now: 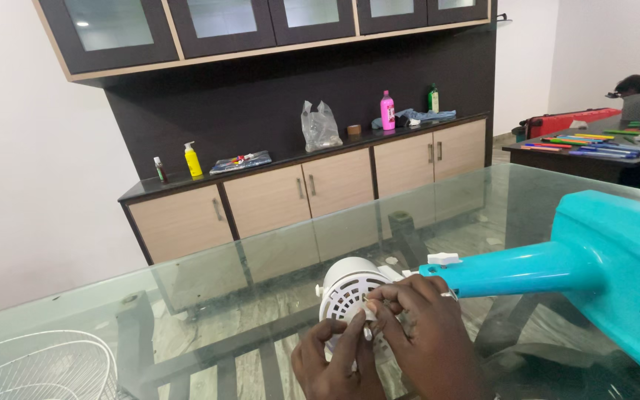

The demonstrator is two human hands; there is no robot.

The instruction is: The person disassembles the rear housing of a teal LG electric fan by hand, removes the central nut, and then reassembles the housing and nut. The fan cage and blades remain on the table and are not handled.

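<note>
A white fan motor housing (344, 285) lies on its side on the glass table (261, 259), joined to a turquoise fan stand (557, 267) that runs off to the right. My left hand (331, 363) reaches up from below with its fingertips against the vented face of the housing. My right hand (420, 326) rests over the same face, its fingers pinched at the small centre piece. Whether a loose part sits between the fingers is hidden.
A white wire fan grille (35, 367) lies at the table's near left corner. Behind stands a sideboard (305, 185) with bottles and a plastic bag. At far right a dark table (594, 152) holds several coloured pens, and a person sits beyond it.
</note>
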